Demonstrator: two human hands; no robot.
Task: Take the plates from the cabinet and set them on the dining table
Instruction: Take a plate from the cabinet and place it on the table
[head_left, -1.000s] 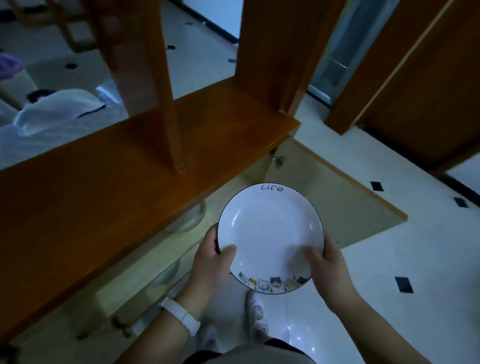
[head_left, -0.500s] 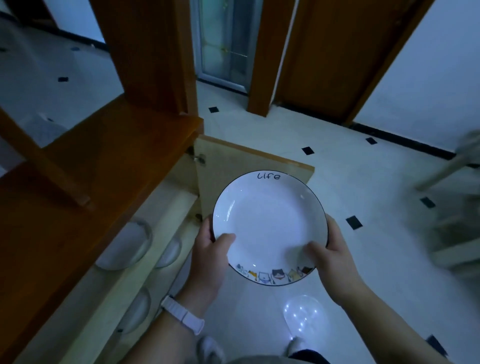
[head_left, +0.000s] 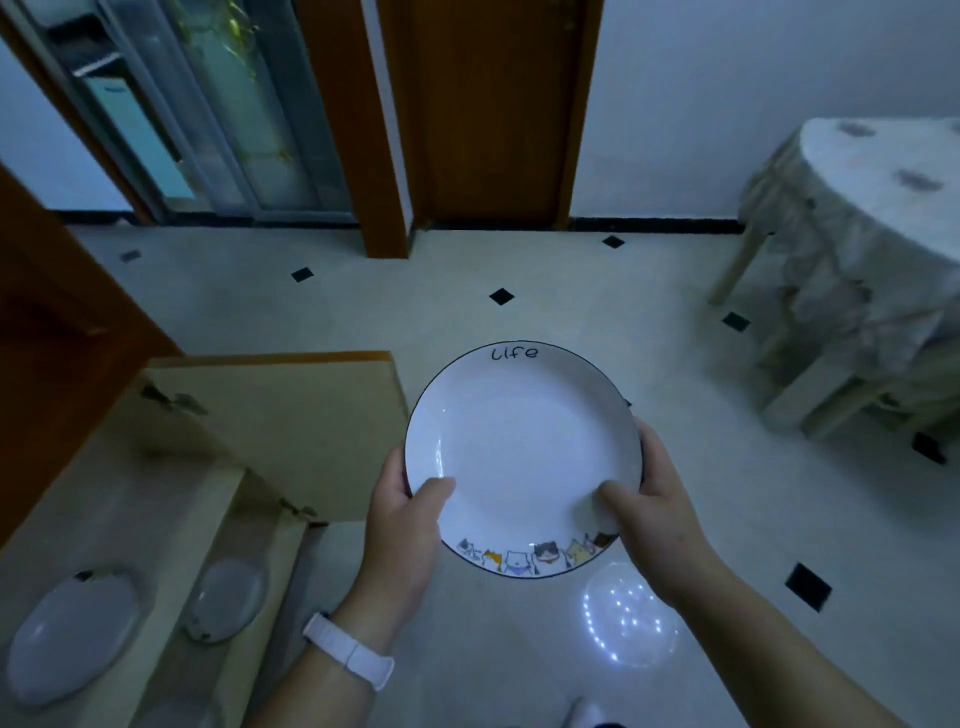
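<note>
1. My left hand grips the plate at its 8 o'clock rim, thumb curled over the edge.
2. My right hand clamps the rim at 4 o'clock, thumb on top.
3. The plate hangs above the floor, "Life" at its 12 o'clock.
4. The open cabinet door is just beside the plate at 9 o'clock.
5. The dining table stands well apart at 2 o'clock.

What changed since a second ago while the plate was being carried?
The person turned away from the cabinet, which slid to the left of the view, and the cloth-covered table came into sight on the right. Nothing was picked up or let go: the left hand and right hand still grip the plate by its rim. The cabinet door stays open.
</note>
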